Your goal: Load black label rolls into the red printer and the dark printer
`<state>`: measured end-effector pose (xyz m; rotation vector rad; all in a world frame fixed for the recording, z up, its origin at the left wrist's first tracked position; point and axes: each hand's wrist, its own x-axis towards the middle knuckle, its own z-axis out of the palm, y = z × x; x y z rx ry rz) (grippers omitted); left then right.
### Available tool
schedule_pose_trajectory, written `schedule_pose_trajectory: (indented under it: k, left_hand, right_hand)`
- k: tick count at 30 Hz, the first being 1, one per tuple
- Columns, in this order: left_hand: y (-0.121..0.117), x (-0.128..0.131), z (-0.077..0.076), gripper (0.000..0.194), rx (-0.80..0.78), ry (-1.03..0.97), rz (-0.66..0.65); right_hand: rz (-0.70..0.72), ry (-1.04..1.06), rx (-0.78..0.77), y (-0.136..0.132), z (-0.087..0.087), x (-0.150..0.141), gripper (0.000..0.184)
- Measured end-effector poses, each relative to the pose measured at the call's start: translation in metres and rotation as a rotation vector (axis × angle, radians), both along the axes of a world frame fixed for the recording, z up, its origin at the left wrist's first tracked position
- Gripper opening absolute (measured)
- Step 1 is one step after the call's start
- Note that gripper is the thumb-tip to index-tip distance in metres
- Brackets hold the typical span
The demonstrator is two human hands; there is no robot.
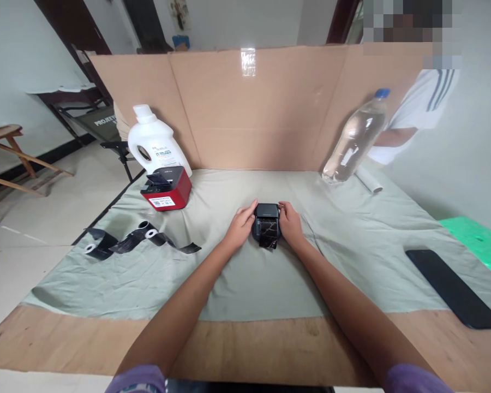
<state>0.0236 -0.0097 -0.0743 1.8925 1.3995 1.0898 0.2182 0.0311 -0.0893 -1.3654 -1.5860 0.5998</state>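
A small black device (267,222) near the middle of the tabletop (245,338) is clasped from both sides by the left hand (241,226) and right hand (290,224). The dark strip (270,239) hanging from its front could be creased or torn if it is squeezed or tugged.

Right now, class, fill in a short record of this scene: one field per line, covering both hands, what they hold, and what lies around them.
Left hand: fingers against the left side of the small black printer
Right hand: fingers against its right side
Printer: on the grey-green cloth, dark strip hanging from its front
Left of hands: black rolls, red-and-black device, white jug
Right: clear bottle leaning on the cardboard screen, black phone
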Motion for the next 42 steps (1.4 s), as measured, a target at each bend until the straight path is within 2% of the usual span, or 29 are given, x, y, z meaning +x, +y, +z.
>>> schedule_pose_trajectory:
  k: [6, 8, 12, 16, 21, 23, 25, 27, 30, 33, 37, 42]
  left_hand:
    - [0.014, 0.015, 0.007, 0.083, -0.158, -0.155, -0.079]
    - [0.015, 0.016, 0.006, 0.085, -0.188, -0.206, -0.076]
    - [0.021, 0.012, 0.011, 0.07, -0.156, -0.23, -0.089]
    - [0.047, 0.006, 0.025, 0.049, -0.107, -0.252, -0.084]
    - [0.09, 0.01, 0.037, 0.052, -0.136, -0.161, 0.043]
    - [0.091, 0.011, 0.04, 0.051, -0.099, -0.113, 0.161]
    - [0.08, 0.011, 0.044, 0.043, 0.046, -0.075, 0.29]
    - [0.062, 0.009, 0.048, 0.036, 0.181, 0.001, 0.31]
    - [0.041, 0.01, 0.058, 0.024, 0.191, 0.279, 0.058]
    - [0.04, 0.017, 0.067, 0.026, 0.118, 0.654, -0.149]
    - [0.054, 0.036, 0.078, 0.03, 0.026, 0.957, -0.167]
    - [0.062, 0.048, 0.091, 0.025, -0.041, 1.022, -0.156]
  right_hand:
    - [0.014, -0.013, -0.016, -0.001, 0.001, 0.001, 0.036]
    - [0.014, -0.024, -0.025, -0.002, 0.003, 0.001, 0.037]
    - [0.01, -0.033, -0.027, -0.003, 0.005, 0.001, 0.036]
    - [0.023, -0.003, -0.024, -0.002, 0.004, 0.001, 0.035]
    - [0.027, 0.015, -0.032, -0.002, 0.002, 0.002, 0.035]
    - [0.025, 0.02, -0.035, -0.002, 0.002, 0.002, 0.034]
    - [0.029, 0.033, -0.033, -0.002, 0.001, 0.001, 0.034]
    - [0.034, 0.038, -0.031, -0.002, 0.001, 0.001, 0.034]
    - [0.034, 0.028, -0.036, -0.002, 0.001, 0.001, 0.035]
    - [0.03, 0.034, -0.038, -0.003, 0.002, 0.001, 0.035]
    - [0.041, 0.036, -0.041, -0.004, 0.003, 0.002, 0.035]
    - [0.044, 0.035, -0.029, -0.001, 0.002, 0.003, 0.037]
